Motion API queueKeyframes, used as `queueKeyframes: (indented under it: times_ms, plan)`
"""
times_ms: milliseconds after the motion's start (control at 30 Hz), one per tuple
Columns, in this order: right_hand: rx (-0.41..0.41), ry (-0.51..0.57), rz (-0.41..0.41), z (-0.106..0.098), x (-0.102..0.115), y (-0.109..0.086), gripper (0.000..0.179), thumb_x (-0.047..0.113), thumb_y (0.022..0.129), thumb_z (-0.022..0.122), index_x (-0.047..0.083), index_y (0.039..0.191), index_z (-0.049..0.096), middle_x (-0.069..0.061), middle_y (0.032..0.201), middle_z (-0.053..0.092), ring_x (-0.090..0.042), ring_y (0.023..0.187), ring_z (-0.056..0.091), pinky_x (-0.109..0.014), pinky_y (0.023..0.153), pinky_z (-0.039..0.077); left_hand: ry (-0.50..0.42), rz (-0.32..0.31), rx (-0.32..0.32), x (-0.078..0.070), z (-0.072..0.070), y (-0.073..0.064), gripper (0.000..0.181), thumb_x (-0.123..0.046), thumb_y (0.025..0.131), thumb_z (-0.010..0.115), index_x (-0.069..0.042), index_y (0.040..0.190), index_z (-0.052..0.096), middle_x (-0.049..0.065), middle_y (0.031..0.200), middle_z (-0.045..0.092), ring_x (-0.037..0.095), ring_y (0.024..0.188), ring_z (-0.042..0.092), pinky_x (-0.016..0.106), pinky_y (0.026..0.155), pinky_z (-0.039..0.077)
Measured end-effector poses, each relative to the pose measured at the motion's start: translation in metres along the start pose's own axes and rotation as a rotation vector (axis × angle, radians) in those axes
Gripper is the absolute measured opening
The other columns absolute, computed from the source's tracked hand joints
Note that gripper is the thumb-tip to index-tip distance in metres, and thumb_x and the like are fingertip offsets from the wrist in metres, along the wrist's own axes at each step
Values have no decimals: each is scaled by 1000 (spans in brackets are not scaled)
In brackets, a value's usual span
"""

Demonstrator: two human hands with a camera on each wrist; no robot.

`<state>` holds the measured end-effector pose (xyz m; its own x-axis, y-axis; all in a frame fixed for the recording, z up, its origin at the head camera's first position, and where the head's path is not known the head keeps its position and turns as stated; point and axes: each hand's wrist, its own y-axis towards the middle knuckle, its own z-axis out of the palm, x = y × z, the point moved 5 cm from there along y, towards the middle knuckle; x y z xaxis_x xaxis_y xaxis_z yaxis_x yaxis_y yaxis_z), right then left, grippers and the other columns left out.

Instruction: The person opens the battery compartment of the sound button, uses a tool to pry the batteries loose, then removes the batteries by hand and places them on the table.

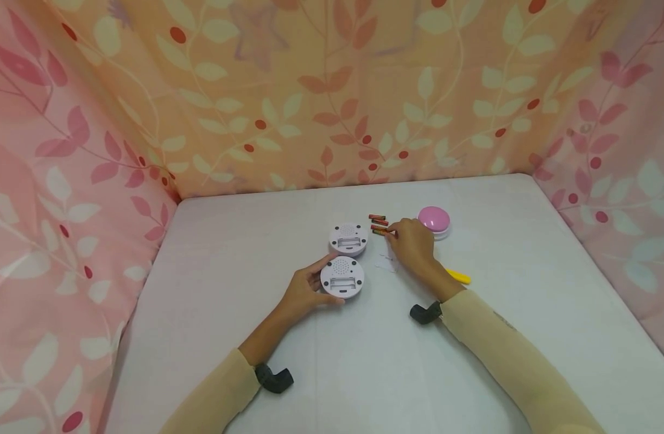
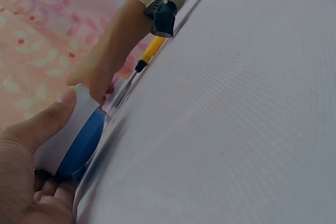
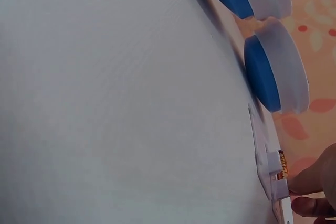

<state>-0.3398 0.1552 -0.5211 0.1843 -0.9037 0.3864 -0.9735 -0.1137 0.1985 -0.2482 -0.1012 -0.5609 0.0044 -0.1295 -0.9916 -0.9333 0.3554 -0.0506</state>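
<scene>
My left hand (image 1: pixel 301 293) holds a round white-and-blue buzzer button (image 1: pixel 342 277) by its sides, thumb and fingers on opposite edges. It lies upside down, showing speaker holes and a battery bay without a cover; in the left wrist view its blue side (image 2: pixel 84 145) faces the table. A second upturned buzzer button (image 1: pixel 348 239) stands just behind it, its bay uncovered too. To the right, my right hand (image 1: pixel 413 244) pinches the end of a small red-and-gold battery (image 1: pixel 379 232) with thumb and index finger. Several like batteries (image 1: pixel 377 217) lie beside it.
A pink-topped buzzer button (image 1: pixel 434 219) stands dome up behind my right hand. Partly covered by the right wrist is a yellow-handled screwdriver (image 1: pixel 458 276). Small white pieces (image 1: pixel 386 263) lie between the hands. Patterned curtains (image 1: pixel 332 90) enclose the white table (image 1: pixel 239 241).
</scene>
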Motion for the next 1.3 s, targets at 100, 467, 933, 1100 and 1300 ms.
queueKeyframes:
  times_ms: [100,467,933,1100,1300]
  plan:
    - [4,-12,5,2,-1,2,19,20,92,76,9,106,80,-9,92,75,-26,77,63,-35,57,49,-6,-7,0,0,0,0,100,-1,67,94,-25,153,48,-8,158,41,17,141,45,26,111,40]
    - [-40,51,-42,-16,10,-17,19,22,93,74,8,106,80,-5,82,68,-21,72,60,-33,58,49,-16,31,9,-1,1,0,98,-13,65,97,-30,150,50,-11,156,43,14,140,47,24,109,42]
    - [145,242,-222,-28,66,-73,38,41,88,79,12,113,78,6,80,65,-10,70,56,-26,59,48,-18,36,19,-1,0,-1,97,-10,67,96,-28,151,50,-11,156,44,13,141,46,23,108,42]
    - [236,265,-236,-17,75,-81,64,49,78,86,10,125,71,4,89,70,-12,78,62,-26,64,50,-28,40,22,-3,0,-1,97,-6,67,95,-27,151,50,-7,157,44,17,140,47,25,108,44]
    - [245,241,-280,-14,80,-83,78,49,70,91,6,132,66,3,92,69,-14,82,60,-28,70,50,-22,34,26,-5,-1,-1,99,-7,66,96,-26,151,50,-9,156,44,15,140,47,23,108,43]
